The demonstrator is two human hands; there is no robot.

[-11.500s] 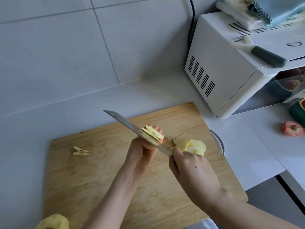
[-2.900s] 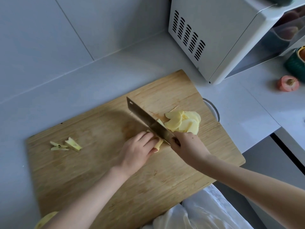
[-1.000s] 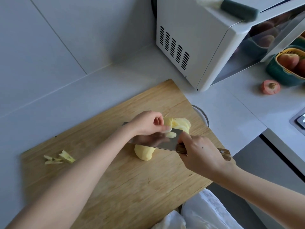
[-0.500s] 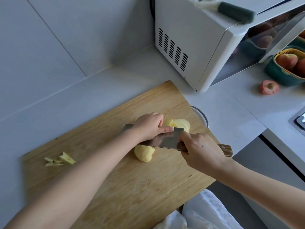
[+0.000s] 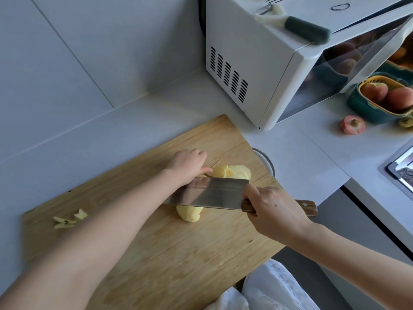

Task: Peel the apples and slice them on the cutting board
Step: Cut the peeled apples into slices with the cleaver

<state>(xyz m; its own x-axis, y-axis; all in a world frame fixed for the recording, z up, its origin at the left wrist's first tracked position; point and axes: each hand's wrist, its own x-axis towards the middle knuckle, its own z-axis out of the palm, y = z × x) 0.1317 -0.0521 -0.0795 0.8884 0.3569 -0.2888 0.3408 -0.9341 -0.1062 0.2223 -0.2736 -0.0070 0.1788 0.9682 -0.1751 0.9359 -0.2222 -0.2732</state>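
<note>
A wooden cutting board (image 5: 156, 253) lies on the counter. My right hand (image 5: 274, 211) grips the wooden handle of a cleaver (image 5: 212, 193), whose broad blade faces up over a peeled apple piece (image 5: 190, 214). Reaching over the blade, my left hand (image 5: 187, 163) touches a pile of apple slices (image 5: 232, 173) at the board's far right with a fingertip. It holds nothing that I can see. Core scraps (image 5: 67, 220) lie at the board's left end.
A white microwave (image 5: 257, 70) stands behind the board, with a green-handled peeler (image 5: 306, 30) on top. To the right are a green basket of fruit (image 5: 384, 101) and a cut red fruit (image 5: 353, 125). A metal rim (image 5: 266, 159) shows beside the board.
The left hand has slid off the blade to the slice pile. The cleaver has dropped slightly toward me, its flat side more exposed. The apple piece has not moved.
</note>
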